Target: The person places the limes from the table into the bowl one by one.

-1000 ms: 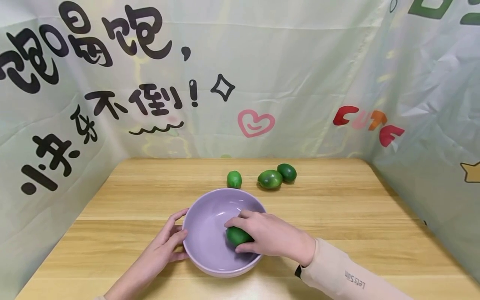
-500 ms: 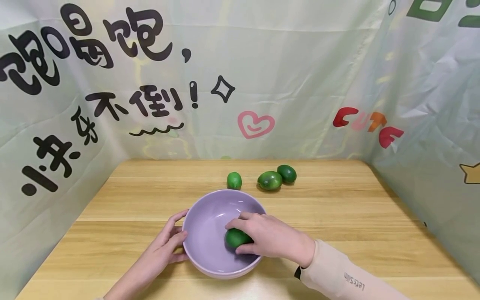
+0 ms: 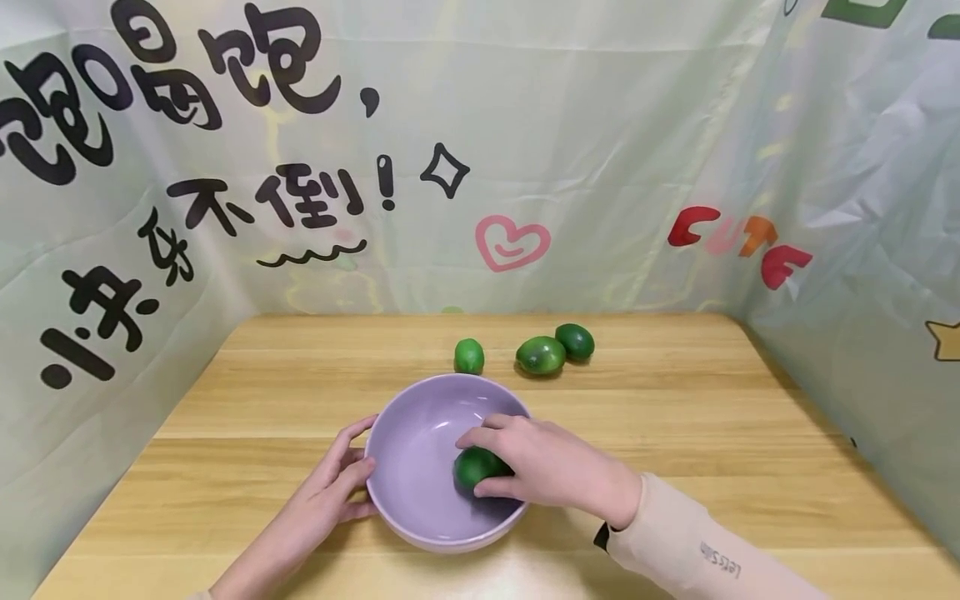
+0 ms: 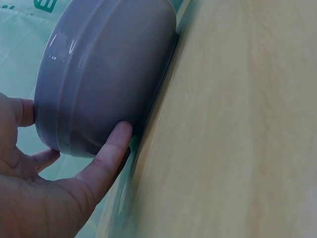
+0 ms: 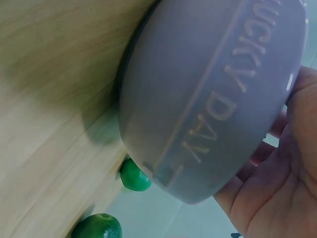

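A purple bowl [image 3: 412, 467] stands on the wooden table in the head view. My left hand [image 3: 330, 487] touches its left outer side, fingers and thumb spread against the wall; the left wrist view shows the thumb [image 4: 116, 144] on the bowl's lower side. My right hand [image 3: 551, 462] reaches over the right rim and grips a dark green lime [image 3: 474, 468] inside the bowl, partly hidden by the fingers. In the right wrist view the bowl [image 5: 198, 99], with raised lettering, hides the fingertips and the held lime.
Behind the bowl lies a small bright green lime [image 3: 468, 356]. Farther right, a larger mottled lime [image 3: 541, 356] and a dark green one [image 3: 575, 342] lie close together. A printed cloth [image 3: 600, 150] hangs around the wooden table [image 3: 675, 400].
My right hand has shifted slightly right with the lime inside the bowl. The left hand and the bowl stay in place; the view tilts a little.
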{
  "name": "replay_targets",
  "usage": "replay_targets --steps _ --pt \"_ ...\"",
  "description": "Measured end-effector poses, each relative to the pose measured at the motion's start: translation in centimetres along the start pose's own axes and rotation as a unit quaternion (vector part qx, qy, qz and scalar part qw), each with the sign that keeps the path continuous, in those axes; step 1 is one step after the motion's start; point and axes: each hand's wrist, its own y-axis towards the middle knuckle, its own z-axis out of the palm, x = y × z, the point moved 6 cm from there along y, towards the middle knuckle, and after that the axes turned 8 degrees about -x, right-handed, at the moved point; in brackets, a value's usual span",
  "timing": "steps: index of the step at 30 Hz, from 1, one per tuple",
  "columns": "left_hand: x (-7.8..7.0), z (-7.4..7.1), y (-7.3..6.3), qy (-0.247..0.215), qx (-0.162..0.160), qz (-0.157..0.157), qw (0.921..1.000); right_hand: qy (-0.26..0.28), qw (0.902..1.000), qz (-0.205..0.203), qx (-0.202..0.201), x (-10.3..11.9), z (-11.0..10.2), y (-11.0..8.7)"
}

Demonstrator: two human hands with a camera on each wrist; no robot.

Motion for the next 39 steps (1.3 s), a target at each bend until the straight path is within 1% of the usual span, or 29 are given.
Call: replay_targets --steps 11,16,18,23,35,39 --pt "0.4 0.1 -0.2 0.002 0.007 0.000 1.0000 0.014 0.9998 -0.008 -0.013 -0.1 -1.0 -0.4" --pt "0.5 0.1 -0.1 0.001 0.003 0.000 1.0000 0.027 0.9995 0.006 -0.017 -0.5 -1.4 -0.4" --pt "0.4 0.1 -0.1 0.001 0.002 0.000 1.0000 0.032 0.9993 0.012 -0.016 -0.7 -1.6 -0.3" --pt "0.4 0.1 -0.2 0.002 0.004 0.002 1.0000 0.035 0.9991 0.007 -0.021 -0.9 -2.2 -0.2" --pt "0.1 0.1 -0.2 0.000 0.004 0.007 1.0000 0.043 0.9980 -0.002 -0.048 -2.0 -3.8 0.5" --pt "0.2 0.0 -0.1 0.000 0.002 0.005 1.0000 0.044 0.9977 0.011 -0.049 -2.4 -4.1 0.7"
